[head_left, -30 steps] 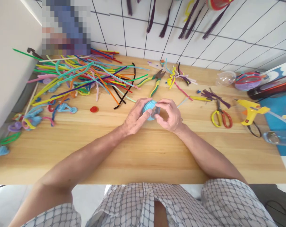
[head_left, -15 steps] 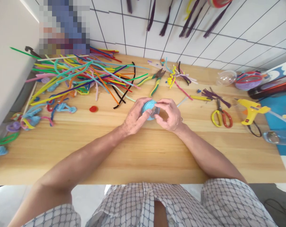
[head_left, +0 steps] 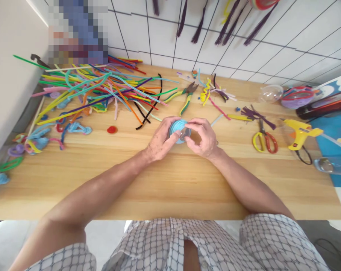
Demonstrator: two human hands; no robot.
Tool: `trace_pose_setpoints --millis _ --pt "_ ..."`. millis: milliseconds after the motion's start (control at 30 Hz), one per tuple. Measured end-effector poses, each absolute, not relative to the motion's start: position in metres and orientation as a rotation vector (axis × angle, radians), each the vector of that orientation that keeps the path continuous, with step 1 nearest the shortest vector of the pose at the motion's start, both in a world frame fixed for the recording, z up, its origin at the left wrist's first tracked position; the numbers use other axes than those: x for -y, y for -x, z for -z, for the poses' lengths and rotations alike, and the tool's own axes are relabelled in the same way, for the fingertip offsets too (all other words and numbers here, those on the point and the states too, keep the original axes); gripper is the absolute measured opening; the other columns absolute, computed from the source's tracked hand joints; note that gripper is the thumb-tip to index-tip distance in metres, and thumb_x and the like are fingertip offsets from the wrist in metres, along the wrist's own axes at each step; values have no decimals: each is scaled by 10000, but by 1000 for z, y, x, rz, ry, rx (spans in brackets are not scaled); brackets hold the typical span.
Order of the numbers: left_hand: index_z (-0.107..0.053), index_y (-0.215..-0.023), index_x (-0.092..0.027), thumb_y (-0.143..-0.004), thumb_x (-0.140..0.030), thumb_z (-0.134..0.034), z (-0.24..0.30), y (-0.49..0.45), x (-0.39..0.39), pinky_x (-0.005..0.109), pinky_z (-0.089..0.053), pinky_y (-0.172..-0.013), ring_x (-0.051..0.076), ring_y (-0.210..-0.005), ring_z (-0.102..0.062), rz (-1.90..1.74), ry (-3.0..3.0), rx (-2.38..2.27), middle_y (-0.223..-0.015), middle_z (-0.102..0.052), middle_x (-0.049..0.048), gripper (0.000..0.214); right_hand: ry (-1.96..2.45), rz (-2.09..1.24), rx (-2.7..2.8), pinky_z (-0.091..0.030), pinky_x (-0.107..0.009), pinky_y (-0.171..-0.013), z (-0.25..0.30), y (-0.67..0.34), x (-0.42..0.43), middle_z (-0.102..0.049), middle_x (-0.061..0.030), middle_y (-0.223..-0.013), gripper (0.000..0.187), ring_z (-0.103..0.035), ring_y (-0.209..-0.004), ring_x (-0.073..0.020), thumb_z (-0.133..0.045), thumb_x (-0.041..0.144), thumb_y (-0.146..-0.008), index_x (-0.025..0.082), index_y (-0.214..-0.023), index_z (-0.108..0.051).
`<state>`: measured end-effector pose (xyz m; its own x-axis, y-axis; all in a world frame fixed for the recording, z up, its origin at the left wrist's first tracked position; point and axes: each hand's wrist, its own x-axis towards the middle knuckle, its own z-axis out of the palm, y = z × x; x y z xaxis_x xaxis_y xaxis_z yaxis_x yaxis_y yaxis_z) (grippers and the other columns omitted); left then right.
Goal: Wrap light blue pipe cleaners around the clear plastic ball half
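Note:
Between my hands is a clear plastic ball partly wrapped in light blue pipe cleaner (head_left: 178,124), held just above the wooden table. My left hand (head_left: 162,140) curls around its left side, thumb pressed on the front. On the right, my right hand (head_left: 202,136) pinches the ball's edge with thumb and fingertips, where the bare clear part shows. Both hands hide much of the ball. Pliers with green and yellow handles (head_left: 186,107) lie just beyond it, and a small red piece (head_left: 112,129) rests to the left.
A heap of coloured pipe cleaners (head_left: 102,90) spreads over the back left. To the right lie scissors (head_left: 262,141), a yellow glue gun (head_left: 299,133) and another clear ball (head_left: 271,93). Purple tassels (head_left: 198,32) hang along the tiled wall. Blue shaped pieces (head_left: 36,140) sit far left.
Hardly anything differs. Both hands keep the same hold on the blue-wrapped ball, and the view has shifted very slightly.

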<state>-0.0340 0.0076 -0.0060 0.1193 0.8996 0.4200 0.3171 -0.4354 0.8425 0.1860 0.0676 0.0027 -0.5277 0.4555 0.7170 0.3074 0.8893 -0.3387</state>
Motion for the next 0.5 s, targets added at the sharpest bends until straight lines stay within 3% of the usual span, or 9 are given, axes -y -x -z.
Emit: trace_pose_setpoints --millis 400,500 --pt "-532 -1504 -190 -1141 -584 -494 5 34 -7 490 -542 -1219 295 -1383 -654 -1278 -1806 -1191 -1481 -653 174 537 615 -269 2233 -645 -583 -1039 0 -191 -69 -731 -132 -1330 476 -732 -1221 -348 -713 366 -978 301 -1445 -649" --pt "-532 -1503 -188 -1148 -608 -479 5 33 -7 483 -536 -1228 287 -1395 -651 -1287 -1810 -1203 -1490 -652 177 553 608 -333 2260 -622 -622 -1098 0 -191 -69 -706 -152 -1426 569 -706 -1316 -379 -748 434 -966 295 -1497 -598"
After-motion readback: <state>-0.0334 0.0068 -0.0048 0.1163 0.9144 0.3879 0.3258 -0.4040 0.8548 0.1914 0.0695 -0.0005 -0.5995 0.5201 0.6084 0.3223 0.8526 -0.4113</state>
